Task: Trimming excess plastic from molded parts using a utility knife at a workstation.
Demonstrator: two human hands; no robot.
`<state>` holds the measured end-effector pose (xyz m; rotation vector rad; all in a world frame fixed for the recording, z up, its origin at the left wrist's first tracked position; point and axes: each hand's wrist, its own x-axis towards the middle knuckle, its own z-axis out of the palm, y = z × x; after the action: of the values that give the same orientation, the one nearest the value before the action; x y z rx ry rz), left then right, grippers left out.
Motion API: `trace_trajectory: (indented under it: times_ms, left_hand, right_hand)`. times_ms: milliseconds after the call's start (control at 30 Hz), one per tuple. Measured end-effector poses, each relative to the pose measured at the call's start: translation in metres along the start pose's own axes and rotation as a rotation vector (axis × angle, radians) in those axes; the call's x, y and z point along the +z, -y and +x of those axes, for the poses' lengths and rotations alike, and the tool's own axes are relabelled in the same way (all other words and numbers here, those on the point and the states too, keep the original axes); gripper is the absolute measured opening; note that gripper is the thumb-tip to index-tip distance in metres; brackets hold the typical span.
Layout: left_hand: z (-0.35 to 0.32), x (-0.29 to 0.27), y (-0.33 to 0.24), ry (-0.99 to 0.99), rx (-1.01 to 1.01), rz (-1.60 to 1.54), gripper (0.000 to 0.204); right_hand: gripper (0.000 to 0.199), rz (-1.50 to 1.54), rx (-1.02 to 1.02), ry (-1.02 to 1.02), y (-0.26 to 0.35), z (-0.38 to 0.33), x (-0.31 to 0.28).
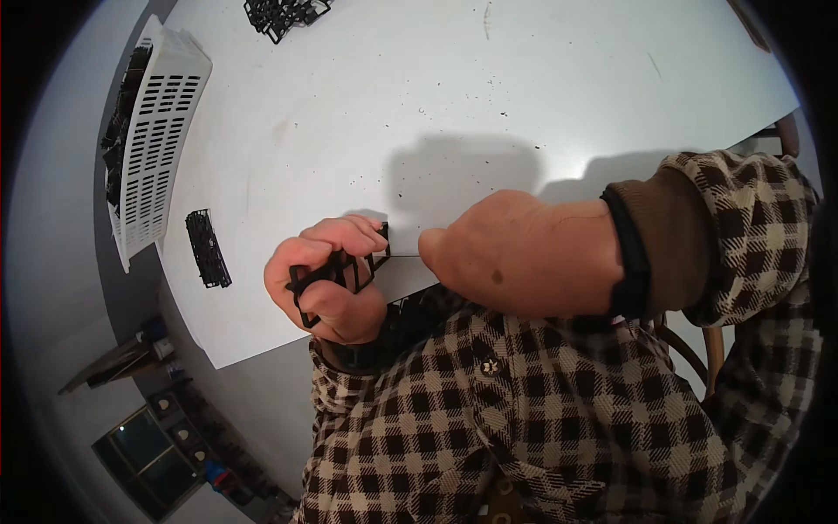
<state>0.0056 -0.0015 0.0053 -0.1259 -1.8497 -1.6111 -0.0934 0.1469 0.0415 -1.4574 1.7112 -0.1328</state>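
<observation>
My left hand (pixel 356 313), at the table's near edge, is closed around a black plastic frame (pixel 339 265) with open rectangular gaps. Its thumb presses from the near side while the fingers curl over the far side. To the right, and apart from that piece, my right hand (pixel 506 249) is raised with its back facing up. The fingers are curled under and hidden, so whatever they may hold does not show. A neat row of similar black pieces (pixel 207 249) lies on the table left of my left hand.
A white slotted basket (pixel 166 122) with dark pieces (pixel 125 131) in it stands along the left table edge. At the far side sits a heap of black frames (pixel 284 16). Small dark crumbs dot the white tabletop (pixel 594 96). A wooden chair (pixel 714 354) is at the lower right.
</observation>
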Motion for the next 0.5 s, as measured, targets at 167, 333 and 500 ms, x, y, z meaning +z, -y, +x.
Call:
trace_trajectory:
  times_ms: [167,333,500]
  left_hand:
    - [-0.002,0.002,0.003,-0.025,0.011,0.025,0.056]
    - [-0.004,0.002,0.001,-0.033,0.03,-0.011,0.056]
    - [-0.002,0.0,0.001,-0.014,0.013,0.031,0.055]
  right_hand:
    - [0.013,0.145,-0.085,-0.167,-0.004,-0.002,0.007]
    - [0.012,0.095,-0.062,-0.111,-0.003,0.0,0.0]
    - [0.015,0.061,-0.099,-0.239,0.001,0.0,0.014]
